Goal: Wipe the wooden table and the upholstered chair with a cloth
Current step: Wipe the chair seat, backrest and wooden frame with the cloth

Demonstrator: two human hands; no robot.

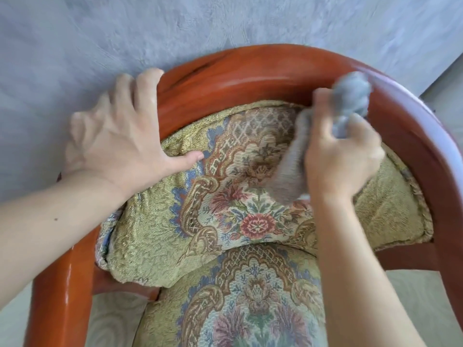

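Observation:
I look down on the upholstered chair, its curved red-brown wooden rail (240, 71) arching round a floral tapestry backrest (200, 196) and seat (240, 301). My left hand (117, 136) grips the rail's left part, fingers over the outside and thumb on the backrest fabric. My right hand (343, 156) grips a bunched grey cloth (293, 166) against the upper right of the backrest. One end of the cloth sticks up blurred by the rail, the other hangs down over the fabric. The wooden table is out of view.
A grey textured wall (175, 26) stands right behind the chair. Pale patterned floor (110, 321) shows under the left armrest and at the lower right beside a wooden crosspiece (406, 259).

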